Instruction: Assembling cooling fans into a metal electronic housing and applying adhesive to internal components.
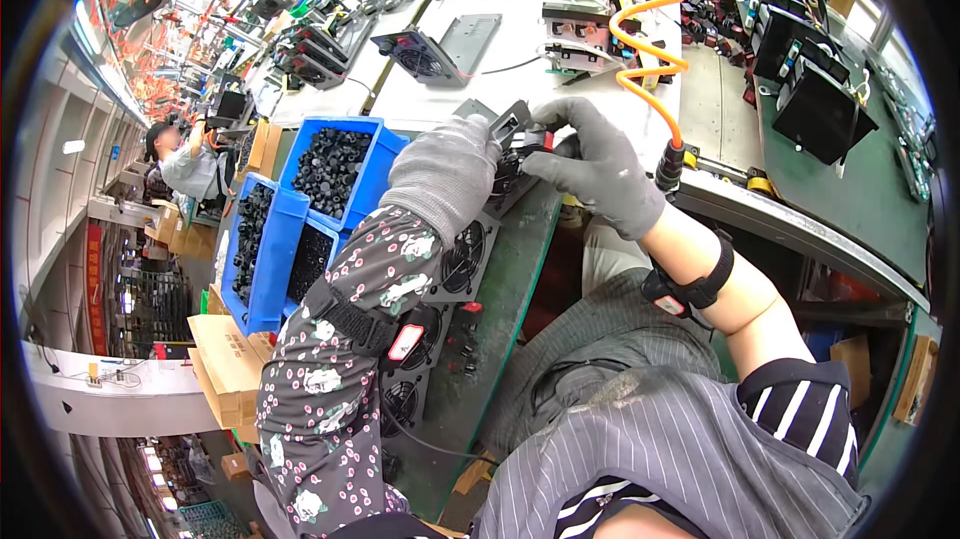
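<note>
Evidently, we find the left hand point(440, 179) closed over the grey metal unit point(512, 123), which lies between both hands. The right hand point(605, 169) arches, thumb and fingers parted at the unit; whether it grips, we cannot tell. Both forearms rise inward. Blue bins point(268, 279) stand beyond the left hand's outer side.

Metal part point(511, 123) partly hidden by fingers point(580, 119)

A grey metal unit point(510, 121) with dark parts, tilted and partly covered, sits near twelve o'clock in the view, between left hand point(442, 174) and right hand point(603, 171) (a small red patch point(548, 142) faces its three o'clock side).
</note>
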Demonstrator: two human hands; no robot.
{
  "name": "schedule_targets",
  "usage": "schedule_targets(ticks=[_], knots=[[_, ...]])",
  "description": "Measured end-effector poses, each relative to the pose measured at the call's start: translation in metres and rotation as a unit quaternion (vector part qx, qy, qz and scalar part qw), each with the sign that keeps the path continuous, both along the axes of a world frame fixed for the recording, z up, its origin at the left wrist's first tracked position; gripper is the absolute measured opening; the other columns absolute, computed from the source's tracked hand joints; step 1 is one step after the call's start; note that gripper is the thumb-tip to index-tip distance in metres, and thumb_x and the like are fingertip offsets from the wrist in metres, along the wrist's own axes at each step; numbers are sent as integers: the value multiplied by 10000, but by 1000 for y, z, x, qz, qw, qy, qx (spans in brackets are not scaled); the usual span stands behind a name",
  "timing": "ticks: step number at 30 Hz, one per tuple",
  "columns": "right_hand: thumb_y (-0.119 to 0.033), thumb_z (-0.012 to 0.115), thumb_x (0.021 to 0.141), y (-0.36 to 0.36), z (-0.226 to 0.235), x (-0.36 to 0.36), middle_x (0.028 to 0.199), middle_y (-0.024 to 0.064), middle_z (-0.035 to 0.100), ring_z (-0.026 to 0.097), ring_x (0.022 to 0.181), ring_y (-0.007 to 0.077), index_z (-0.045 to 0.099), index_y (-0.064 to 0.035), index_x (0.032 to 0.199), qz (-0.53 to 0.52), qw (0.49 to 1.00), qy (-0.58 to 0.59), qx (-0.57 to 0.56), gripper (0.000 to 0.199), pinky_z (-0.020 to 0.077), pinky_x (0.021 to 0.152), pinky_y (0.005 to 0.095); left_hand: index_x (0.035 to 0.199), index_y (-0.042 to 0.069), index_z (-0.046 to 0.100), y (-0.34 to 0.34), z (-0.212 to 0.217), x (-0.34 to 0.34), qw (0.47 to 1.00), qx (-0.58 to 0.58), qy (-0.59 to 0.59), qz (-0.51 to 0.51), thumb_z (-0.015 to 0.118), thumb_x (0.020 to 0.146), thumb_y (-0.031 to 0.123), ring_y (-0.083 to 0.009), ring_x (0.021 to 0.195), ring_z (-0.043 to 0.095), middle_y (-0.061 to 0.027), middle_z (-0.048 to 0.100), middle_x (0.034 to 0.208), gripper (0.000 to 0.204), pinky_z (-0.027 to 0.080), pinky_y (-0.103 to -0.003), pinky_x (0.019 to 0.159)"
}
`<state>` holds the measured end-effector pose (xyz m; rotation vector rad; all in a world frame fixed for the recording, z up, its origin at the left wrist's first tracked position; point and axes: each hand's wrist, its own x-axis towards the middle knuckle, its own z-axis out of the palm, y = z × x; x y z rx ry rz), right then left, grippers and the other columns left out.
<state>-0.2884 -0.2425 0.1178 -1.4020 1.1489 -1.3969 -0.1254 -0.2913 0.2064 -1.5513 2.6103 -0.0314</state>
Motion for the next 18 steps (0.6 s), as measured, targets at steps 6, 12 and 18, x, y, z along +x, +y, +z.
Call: schedule_targets(ticks=[6, 12, 18], knots=[[-90, 648, 769, -22, 12, 1, 956, 125, 587, 623, 811, 345, 569, -73, 982, -52, 944, 245, -213, 228, 518, 720, 428, 1059, 32, 590, 0, -3, -4, 1000, 9, 4, 18, 508, 949, 281, -365, 1019, 619, -207, 644, 1031, 285, 485, -460, 882], [-122, 596, 800, -13, 22, -3, 953, 117, 571, 640, 836, 328, 572, -79, 959, -41, 863, 451, -225, 166, 536, 691, 414, 1158, 59, 554, 3, 5, -3, 997, 77, -13, 23, 557, 908, 394, -370, 1025, 622, -219, 654, 1055, 418, 475, -464, 894], [-138, 607, 781, -37, 27, 2, 899, 78, 535, 622, 834, 272, 588, -123, 927, -32, 755, 551, -354, 148, 526, 664, 366, 1182, 66, 615, 2, 9, -1, 994, 102, 15, 33, 658, 801, 456, -320, 1080, 624, -180, 653, 1146, 547, 488, -410, 939]])
